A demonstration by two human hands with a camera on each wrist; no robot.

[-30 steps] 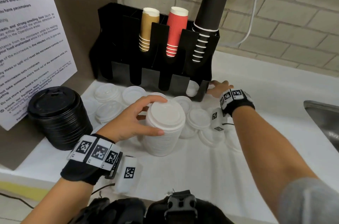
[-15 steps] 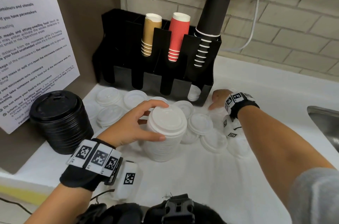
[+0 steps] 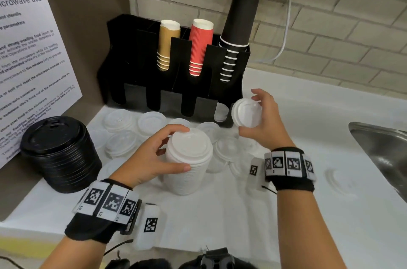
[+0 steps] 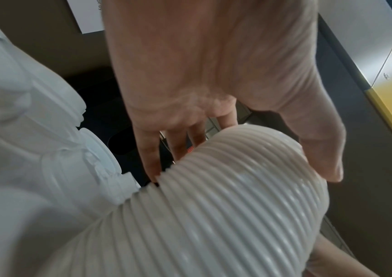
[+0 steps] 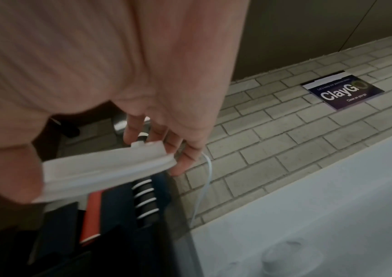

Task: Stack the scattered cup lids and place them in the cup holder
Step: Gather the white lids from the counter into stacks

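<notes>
A tall stack of white lids [image 3: 189,163] [image 4: 214,215] stands upright on the white counter. My left hand [image 3: 154,156] [image 4: 226,112] grips its top, thumb in front and fingers curled behind. My right hand [image 3: 262,121] [image 5: 109,155] holds a single white lid [image 3: 246,114] [image 5: 105,172] tilted in the air, just right of and above the stack. Several loose white lids [image 3: 152,120] lie scattered behind and beside the stack. The black cup holder [image 3: 176,83] stands against the wall with brown, red and black cup stacks in it.
A stack of black lids [image 3: 59,154] sits at the left beside a microwave notice. A steel sink [image 3: 383,147] lies at the right edge. One more white lid [image 3: 341,180] rests on the counter near the sink. A white cable [image 3: 284,33] hangs on the brick wall.
My right hand has lifted a white lid from the counter by the holder's right corner and carried it toward the stack. My left hand stays on the stack.
</notes>
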